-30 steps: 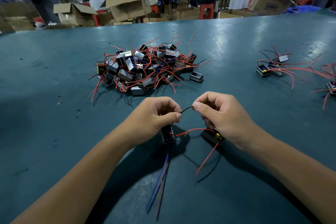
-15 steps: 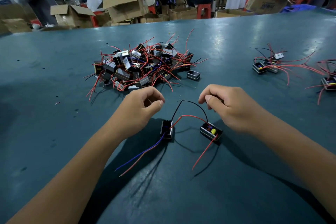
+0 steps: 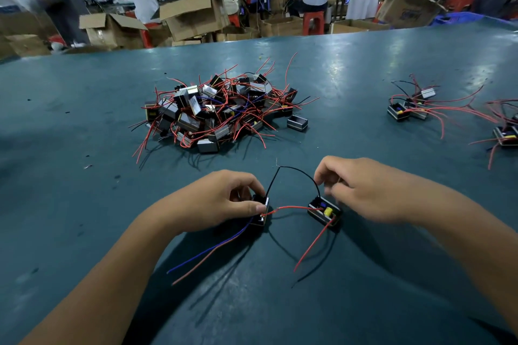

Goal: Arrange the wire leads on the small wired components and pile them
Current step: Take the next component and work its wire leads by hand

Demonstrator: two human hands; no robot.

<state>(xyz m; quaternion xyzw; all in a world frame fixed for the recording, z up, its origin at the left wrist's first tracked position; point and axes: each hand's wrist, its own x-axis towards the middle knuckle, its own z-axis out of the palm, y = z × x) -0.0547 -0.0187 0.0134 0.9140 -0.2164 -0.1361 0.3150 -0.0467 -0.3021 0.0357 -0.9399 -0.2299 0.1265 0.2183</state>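
Both hands have dropped: left hand now grips the left component. Right hand, fingers curled, hovers blurred beside the right component; its grasp I cannot tell.

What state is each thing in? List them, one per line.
left hand: grips the left component.
right hand: fingers curled beside the right component; blurred, contact unclear.
left component: on the table, blue and red leads trailing.
right component: open side up, on the table.
black wire: arched between the two components.
big pile: tangled, unsorted.
small pile: at right.
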